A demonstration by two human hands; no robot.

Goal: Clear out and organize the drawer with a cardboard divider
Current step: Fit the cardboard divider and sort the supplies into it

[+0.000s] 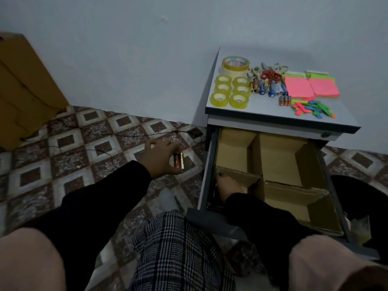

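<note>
The grey drawer (pixel 204 175) stands pulled out below the cabinet top. A cardboard divider (pixel 257 162) splits it into compartments. My left hand (pixel 161 157) hovers over the floor to the left of the drawer and grips a small bundle of batteries (pixel 178 160). My right hand (pixel 227 184) reaches down into the near left compartment, its fingertips at the drawer's left wall; what they touch is hidden. On the cabinet top (pixel 262 110) lie tape rolls (pixel 231 91), loose batteries (pixel 270 88), red scissors (pixel 270 76), pink sticky notes (pixel 310 87) and coloured tabs (pixel 312 109).
A yellow cardboard box (pixel 23 91) leans by the wall at the far left. Thin black cables (pixel 100 148) run across the patterned tile floor. A dark bin (pixel 357 196) stands to the right of the drawer. My knees fill the bottom of the view.
</note>
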